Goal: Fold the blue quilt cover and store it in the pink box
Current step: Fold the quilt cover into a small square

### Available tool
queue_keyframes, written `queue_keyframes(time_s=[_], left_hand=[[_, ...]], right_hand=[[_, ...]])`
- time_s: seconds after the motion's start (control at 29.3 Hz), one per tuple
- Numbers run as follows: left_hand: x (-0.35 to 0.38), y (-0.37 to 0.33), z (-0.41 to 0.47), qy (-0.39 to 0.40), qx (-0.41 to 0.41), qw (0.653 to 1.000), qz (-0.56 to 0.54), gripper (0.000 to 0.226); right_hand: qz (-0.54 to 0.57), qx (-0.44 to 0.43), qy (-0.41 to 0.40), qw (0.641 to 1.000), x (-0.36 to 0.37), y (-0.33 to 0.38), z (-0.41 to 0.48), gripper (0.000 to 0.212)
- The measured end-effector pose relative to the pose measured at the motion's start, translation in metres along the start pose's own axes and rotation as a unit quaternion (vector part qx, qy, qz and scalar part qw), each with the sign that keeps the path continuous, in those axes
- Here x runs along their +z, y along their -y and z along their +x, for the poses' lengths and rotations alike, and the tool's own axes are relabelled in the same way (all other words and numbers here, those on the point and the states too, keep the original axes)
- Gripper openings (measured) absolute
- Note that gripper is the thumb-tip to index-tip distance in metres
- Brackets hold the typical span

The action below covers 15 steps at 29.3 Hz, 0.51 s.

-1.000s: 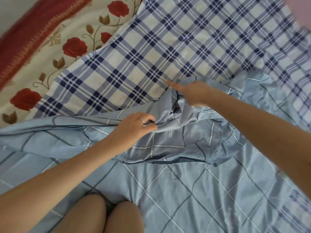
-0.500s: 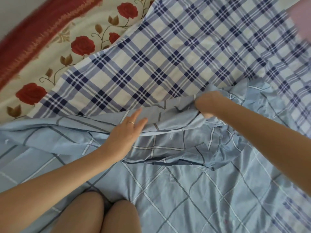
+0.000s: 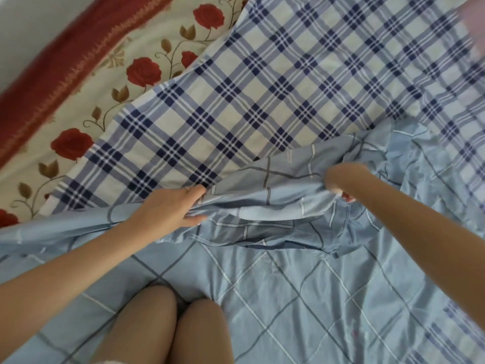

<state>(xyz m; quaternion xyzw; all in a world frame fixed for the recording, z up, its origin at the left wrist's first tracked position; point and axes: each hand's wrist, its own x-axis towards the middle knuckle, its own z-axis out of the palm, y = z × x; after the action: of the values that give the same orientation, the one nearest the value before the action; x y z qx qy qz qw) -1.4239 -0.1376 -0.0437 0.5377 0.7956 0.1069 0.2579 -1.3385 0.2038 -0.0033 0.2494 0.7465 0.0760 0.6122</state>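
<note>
Left hand (image 3: 168, 208): fingers straight now, thumb spread, lying flat along the raised fold; a second ago it pinched there. Right hand (image 3: 339, 182): open and reaching before, now fisted round a bunch of cloth, drawn off to the right.

Between them the top edge of the light-blue grid-lined cotton quilt cover (image 3: 288, 298) pulls nearly taut. The rest lies spread over the navy-and-cream plaid sheet (image 3: 249, 88) and the kneeling legs (image 3: 162, 324).

Judgement: edge is being straightened for a first fold, so it's early. Pale pink blur (image 3: 475, 14) at top right; can't tell if it's the box.
</note>
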Motion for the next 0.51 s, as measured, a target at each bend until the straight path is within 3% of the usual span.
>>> queue_keyframes(time_s=[0.1, 0.17, 0.24, 0.31, 0.34, 0.51], left_hand=[[-0.007, 0.019, 0.012, -0.022, -0.014, 1.0, 0.012, 0.042], [-0.016, 0.046, 0.033, -0.091, -0.089, 0.992, -0.01, 0.037], [-0.025, 0.073, 0.051, -0.135, -0.17, 0.972, -0.091, 0.02], [-0.028, 0.091, 0.064, -0.154, -0.212, 0.953, -0.155, 0.012], [-0.029, 0.103, 0.07, -0.166, -0.228, 0.946, -0.162, 0.012], [-0.03, 0.151, 0.094, -0.197, -0.306, 0.918, -0.156, 0.019]], right_hand=[[0.193, 0.01, -0.136, 0.972, -0.017, -0.011, 0.027, 0.015], [0.326, 0.015, -0.249, 0.912, -0.052, -0.015, 0.037, 0.014], [0.447, -0.021, -0.324, 0.833, -0.088, -0.012, 0.042, 0.027], [0.563, -0.05, -0.333, 0.755, -0.114, -0.005, 0.044, 0.031], [0.586, -0.062, -0.336, 0.734, -0.13, 0.001, 0.045, 0.032], [0.61, -0.153, -0.325, 0.706, -0.182, 0.037, 0.062, 0.074]])
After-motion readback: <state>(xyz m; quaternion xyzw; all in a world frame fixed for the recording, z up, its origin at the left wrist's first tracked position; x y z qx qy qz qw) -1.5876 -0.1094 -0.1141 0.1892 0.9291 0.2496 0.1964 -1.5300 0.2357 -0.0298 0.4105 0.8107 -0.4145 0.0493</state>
